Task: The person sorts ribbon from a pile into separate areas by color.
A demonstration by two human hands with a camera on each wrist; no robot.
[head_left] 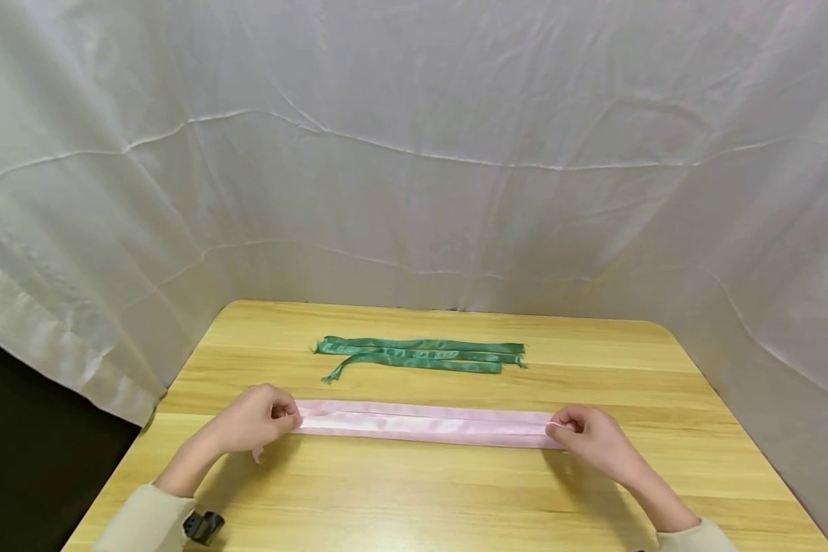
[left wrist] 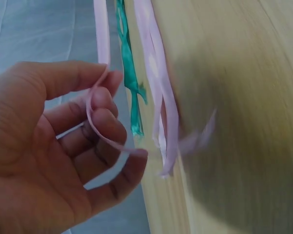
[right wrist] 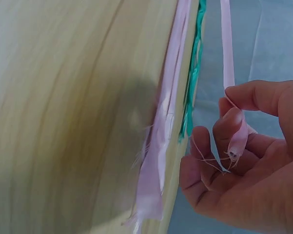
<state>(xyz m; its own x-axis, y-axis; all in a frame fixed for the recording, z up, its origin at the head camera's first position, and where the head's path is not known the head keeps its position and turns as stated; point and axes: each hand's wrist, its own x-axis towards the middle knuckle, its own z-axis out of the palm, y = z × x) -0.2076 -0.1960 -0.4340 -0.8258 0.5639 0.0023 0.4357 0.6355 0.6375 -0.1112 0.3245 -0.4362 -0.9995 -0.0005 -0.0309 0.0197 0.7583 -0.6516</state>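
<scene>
A pink satin ribbon is stretched between the two hands, raised off the table. My left hand pinches one end between thumb and index finger, and the ribbon's tail curls across the other fingers. At the opposite end my right hand pinches it the same way; a frayed tip hangs inside the palm. Below the held ribbon, more pink ribbons lie lengthwise on the table, their ends loose. In the head view the held and lying pink ribbons overlap, so their number is unclear.
Farther back on the wooden table, several green ribbons with frayed ends lie side by side. Pale curtains enclose the back and sides. A black device is at the left wrist.
</scene>
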